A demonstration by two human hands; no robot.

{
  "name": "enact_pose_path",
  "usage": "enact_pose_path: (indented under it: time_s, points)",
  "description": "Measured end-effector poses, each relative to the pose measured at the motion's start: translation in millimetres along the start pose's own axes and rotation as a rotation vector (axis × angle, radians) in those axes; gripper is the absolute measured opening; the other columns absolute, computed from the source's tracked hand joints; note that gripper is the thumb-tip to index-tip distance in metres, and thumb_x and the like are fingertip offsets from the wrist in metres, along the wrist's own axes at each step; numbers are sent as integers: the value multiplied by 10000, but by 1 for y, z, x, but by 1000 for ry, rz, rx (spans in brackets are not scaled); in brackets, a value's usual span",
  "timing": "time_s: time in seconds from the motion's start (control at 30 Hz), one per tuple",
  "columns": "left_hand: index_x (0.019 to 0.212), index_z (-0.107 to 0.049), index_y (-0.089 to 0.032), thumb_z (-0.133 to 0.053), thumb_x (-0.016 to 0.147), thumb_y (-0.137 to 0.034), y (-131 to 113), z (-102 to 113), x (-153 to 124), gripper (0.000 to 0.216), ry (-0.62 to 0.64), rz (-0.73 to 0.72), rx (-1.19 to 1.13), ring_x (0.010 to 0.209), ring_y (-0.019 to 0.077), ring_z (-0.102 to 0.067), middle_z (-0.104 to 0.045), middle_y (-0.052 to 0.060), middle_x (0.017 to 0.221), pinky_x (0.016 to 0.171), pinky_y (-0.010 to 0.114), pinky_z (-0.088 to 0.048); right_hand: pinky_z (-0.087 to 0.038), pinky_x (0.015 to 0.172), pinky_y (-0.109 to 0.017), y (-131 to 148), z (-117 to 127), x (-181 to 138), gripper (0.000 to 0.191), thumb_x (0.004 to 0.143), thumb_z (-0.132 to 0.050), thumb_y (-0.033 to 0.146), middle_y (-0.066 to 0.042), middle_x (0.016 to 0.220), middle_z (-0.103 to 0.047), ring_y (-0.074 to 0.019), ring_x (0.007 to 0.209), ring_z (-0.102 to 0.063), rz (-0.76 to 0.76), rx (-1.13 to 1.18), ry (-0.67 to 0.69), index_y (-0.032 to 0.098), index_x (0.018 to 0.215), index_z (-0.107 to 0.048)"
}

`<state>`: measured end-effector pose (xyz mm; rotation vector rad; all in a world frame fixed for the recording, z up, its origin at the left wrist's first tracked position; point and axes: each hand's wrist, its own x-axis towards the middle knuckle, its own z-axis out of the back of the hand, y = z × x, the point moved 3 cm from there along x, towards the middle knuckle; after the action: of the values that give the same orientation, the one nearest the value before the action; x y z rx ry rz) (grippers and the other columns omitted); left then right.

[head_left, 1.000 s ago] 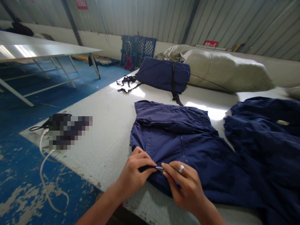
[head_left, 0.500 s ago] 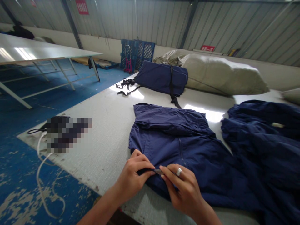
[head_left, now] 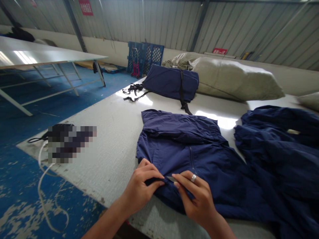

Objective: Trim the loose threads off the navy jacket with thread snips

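A navy blue garment (head_left: 171,154) with a zip lies spread on the pale table in front of me. My left hand (head_left: 146,179) pinches a folded edge of it between thumb and fingers at the near side. Close by on the right, my right hand (head_left: 195,196), with a ring on one finger, is closed on a small pointed metal blade (head_left: 170,179). Its tip points left, at the pinched cloth; the rest is hidden in my fingers. I cannot tell whether the tip touches the fabric.
More navy cloth (head_left: 279,149) is heaped at the right. Behind lie a strapped navy bundle (head_left: 169,81) and a large pale sack (head_left: 236,79). A blurred-out dark object (head_left: 72,141) and a white cable (head_left: 41,196) are at the table's left edge. Another table (head_left: 62,54) stands far left.
My right hand has shifted slightly right, drawing the blade's tip a little away from my left fingertips. My left hand keeps its pinch on the cloth.
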<state>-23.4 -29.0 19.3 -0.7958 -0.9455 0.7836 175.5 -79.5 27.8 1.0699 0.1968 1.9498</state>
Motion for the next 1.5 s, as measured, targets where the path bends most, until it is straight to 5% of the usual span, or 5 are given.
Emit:
enact_pose_path:
  time_s: [0.43,0.9,1.07,1.27,1.5]
  points:
    - [849,-760,-193,-809,813,-126,-9,5,-2,90,45,-14,-31,911,214,-594,-729,43,861,833,347,-490,-544,571,-201,-6,-20,-12,244,867,-787,436,-11,810,-709,-156,684,-683,-464,269,94,208,916,-712]
    - [653,-640,-193,-532,1018,-412,9,27,-4,438,-89,340,134,611,160,-624,-653,7,622,628,285,-453,-404,609,-231,12,-20,-7,69,842,-635,151,30,672,-630,-105,593,-569,-253,318,264,201,797,-651]
    - [957,-736,-216,-685,902,-225,1,46,4,76,-118,221,433,604,159,-625,-745,-6,795,651,298,-483,-405,664,-230,19,-21,-12,163,767,-629,51,36,705,-667,-104,642,-606,-251,253,405,212,784,-647]
    - [998,-778,-208,-780,869,-210,4,36,47,129,195,30,465,1042,274,-635,-760,69,1026,976,433,-513,-434,709,-211,18,-27,-26,283,685,-737,-3,65,778,-726,-109,708,-659,-280,230,608,247,807,-688]
    - [872,-781,-207,-865,759,-173,43,30,73,145,340,57,376,999,234,-673,-731,54,1029,935,368,-543,-403,606,-177,17,-31,-22,295,631,-836,-4,60,736,-755,-84,620,-653,-215,309,657,221,752,-689]
